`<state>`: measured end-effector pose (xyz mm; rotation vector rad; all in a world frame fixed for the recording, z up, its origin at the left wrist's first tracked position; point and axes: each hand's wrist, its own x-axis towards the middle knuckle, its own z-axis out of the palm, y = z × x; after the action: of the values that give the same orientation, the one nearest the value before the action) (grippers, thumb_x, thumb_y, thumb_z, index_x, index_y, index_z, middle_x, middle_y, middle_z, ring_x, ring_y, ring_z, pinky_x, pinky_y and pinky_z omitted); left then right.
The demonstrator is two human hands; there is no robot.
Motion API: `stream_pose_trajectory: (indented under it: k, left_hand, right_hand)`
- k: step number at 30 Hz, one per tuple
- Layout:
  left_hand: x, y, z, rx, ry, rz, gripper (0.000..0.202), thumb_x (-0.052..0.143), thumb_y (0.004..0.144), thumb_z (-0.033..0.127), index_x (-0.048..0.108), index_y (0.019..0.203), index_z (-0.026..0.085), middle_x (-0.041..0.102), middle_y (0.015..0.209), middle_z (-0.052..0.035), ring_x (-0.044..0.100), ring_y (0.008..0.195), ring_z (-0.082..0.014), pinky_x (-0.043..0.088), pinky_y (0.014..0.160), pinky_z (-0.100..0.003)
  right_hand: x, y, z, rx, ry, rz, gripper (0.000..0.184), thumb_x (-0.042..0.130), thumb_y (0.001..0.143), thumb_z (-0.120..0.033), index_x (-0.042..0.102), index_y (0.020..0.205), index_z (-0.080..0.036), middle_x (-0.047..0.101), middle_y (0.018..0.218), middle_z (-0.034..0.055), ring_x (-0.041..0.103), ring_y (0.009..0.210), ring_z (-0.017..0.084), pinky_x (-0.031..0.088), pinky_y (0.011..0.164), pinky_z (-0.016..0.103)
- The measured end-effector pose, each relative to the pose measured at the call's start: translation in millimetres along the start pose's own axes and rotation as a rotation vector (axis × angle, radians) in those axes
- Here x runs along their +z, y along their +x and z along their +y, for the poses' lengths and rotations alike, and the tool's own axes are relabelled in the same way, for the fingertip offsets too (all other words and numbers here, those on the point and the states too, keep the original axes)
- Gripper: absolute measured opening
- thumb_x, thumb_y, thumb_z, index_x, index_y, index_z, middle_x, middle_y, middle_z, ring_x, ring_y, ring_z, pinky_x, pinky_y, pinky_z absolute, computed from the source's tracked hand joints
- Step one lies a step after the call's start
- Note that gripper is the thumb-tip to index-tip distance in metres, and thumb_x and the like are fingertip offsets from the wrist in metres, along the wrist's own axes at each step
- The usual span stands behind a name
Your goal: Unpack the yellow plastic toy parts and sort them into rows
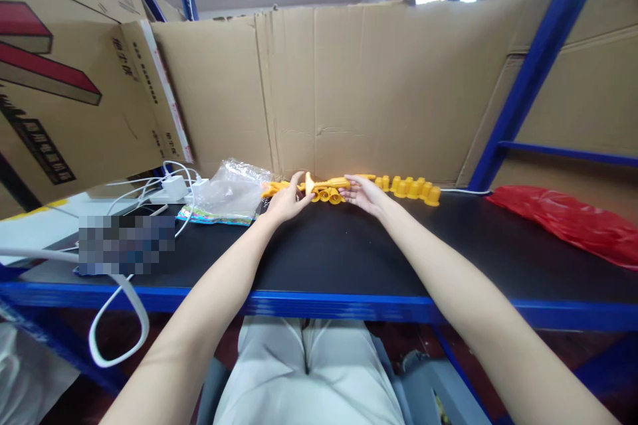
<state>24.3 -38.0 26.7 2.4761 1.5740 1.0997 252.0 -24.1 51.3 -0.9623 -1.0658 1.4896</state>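
Note:
A row of yellow plastic parts (409, 187) lies along the back of the black shelf top (349, 246), against the cardboard wall. My left hand (286, 201) rests at the left end of the row, its fingers curled round a yellow piece (310, 182). My right hand (363, 194) lies beside it with fingers stretched out, the fingertips touching a longer yellow part (336, 182). More small yellow ring-shaped pieces (326, 196) sit between the two hands.
A clear plastic bag (232, 192) over colourful paper lies left of my hands. White chargers and cables (172, 187) are farther left. A red plastic bag (573, 222) lies at the right. Cardboard sheets (373, 86) and blue rack posts (528, 80) close off the back.

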Motion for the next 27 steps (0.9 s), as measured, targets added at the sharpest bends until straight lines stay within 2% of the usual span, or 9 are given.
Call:
stream_pose_trajectory:
  k: [3, 5, 8, 11, 15, 19, 23, 27]
  left_hand:
    - [-0.6, 0, 0, -0.045, 0.019, 0.036, 0.056, 0.045, 0.088, 0.045, 0.031, 0.137, 0.021, 0.068, 0.094, -0.0055, 0.064, 0.08, -0.0188, 0.047, 0.076, -0.031]
    - [-0.4, 1, -1, -0.053, 0.045, 0.018, 0.051, 0.045, 0.088, 0.041, 0.036, 0.134, 0.02, 0.068, 0.095, -0.0056, 0.064, 0.084, -0.0196, 0.047, 0.078, -0.031]
    - [0.8, 1, -3, -0.046, 0.09, -0.021, 0.04, 0.047, 0.087, 0.035, 0.047, 0.124, 0.021, 0.069, 0.092, -0.0045, 0.064, 0.09, -0.0201, 0.047, 0.08, -0.031]
    - [2.7, 2, -4, -0.047, 0.106, -0.054, 0.031, 0.046, 0.086, 0.033, 0.056, 0.113, 0.021, 0.07, 0.088, -0.004, 0.065, 0.086, -0.0196, 0.048, 0.077, -0.03]
    - [4.8, 3, -5, -0.053, 0.095, -0.078, 0.029, 0.047, 0.085, 0.034, 0.06, 0.107, 0.02, 0.069, 0.087, -0.004, 0.064, 0.082, -0.0185, 0.048, 0.072, -0.028]
    - [4.1, 3, -4, -0.05, 0.099, -0.096, 0.024, 0.048, 0.083, 0.03, 0.065, 0.097, 0.021, 0.07, 0.086, -0.0039, 0.064, 0.081, -0.0188, 0.048, 0.071, -0.028]
    - [2.7, 3, -4, -0.047, 0.124, -0.103, 0.022, 0.047, 0.082, 0.028, 0.066, 0.086, 0.019, 0.069, 0.084, -0.0045, 0.063, 0.08, -0.019, 0.047, 0.072, -0.029]
    - [3.0, 4, -6, -0.068, 0.177, -0.118, 0.024, 0.045, 0.084, 0.027, 0.067, 0.085, 0.018, 0.069, 0.088, -0.0057, 0.062, 0.084, -0.0187, 0.048, 0.077, -0.029]
  right_hand:
    - [-3, 5, -3, -0.211, 0.029, 0.181, 0.009, 0.056, 0.085, -0.024, 0.052, 0.082, -0.017, 0.065, 0.067, 0.0026, 0.061, 0.059, 0.01, 0.048, 0.055, 0.019]
    - [-8, 10, -2, -0.425, -0.07, 0.295, 0.016, 0.064, 0.078, -0.024, 0.05, 0.084, -0.018, 0.066, 0.073, 0.0011, 0.062, 0.064, 0.011, 0.048, 0.06, 0.021]
    - [-18, 18, 5, -0.733, -0.381, 0.398, 0.029, 0.07, 0.07, -0.026, 0.05, 0.09, -0.02, 0.066, 0.086, 0.0016, 0.063, 0.077, 0.014, 0.049, 0.073, 0.028]
    - [-23, 24, 16, -0.877, -0.859, 0.427, 0.03, 0.065, 0.074, -0.029, 0.053, 0.1, -0.019, 0.066, 0.099, 0.0058, 0.062, 0.089, 0.02, 0.044, 0.083, 0.035]
    - [-16, 27, 26, -0.892, -1.491, 0.384, 0.03, 0.054, 0.085, -0.026, 0.054, 0.113, -0.017, 0.067, 0.104, 0.0118, 0.059, 0.097, 0.025, 0.034, 0.09, 0.04]
    - [-3, 31, 27, -0.811, -1.9, 0.326, 0.031, 0.043, 0.089, -0.021, 0.055, 0.117, -0.013, 0.067, 0.104, 0.0157, 0.058, 0.096, 0.027, 0.026, 0.093, 0.043]
    - [5, 34, 30, -0.702, -2.041, 0.309, 0.035, 0.038, 0.091, -0.017, 0.056, 0.12, -0.011, 0.066, 0.107, 0.0175, 0.058, 0.099, 0.028, 0.022, 0.098, 0.047]
    - [4, 36, 33, -0.61, -2.015, 0.273, 0.041, 0.042, 0.09, -0.023, 0.053, 0.128, -0.01, 0.064, 0.116, 0.0179, 0.054, 0.112, 0.029, 0.016, 0.106, 0.052]
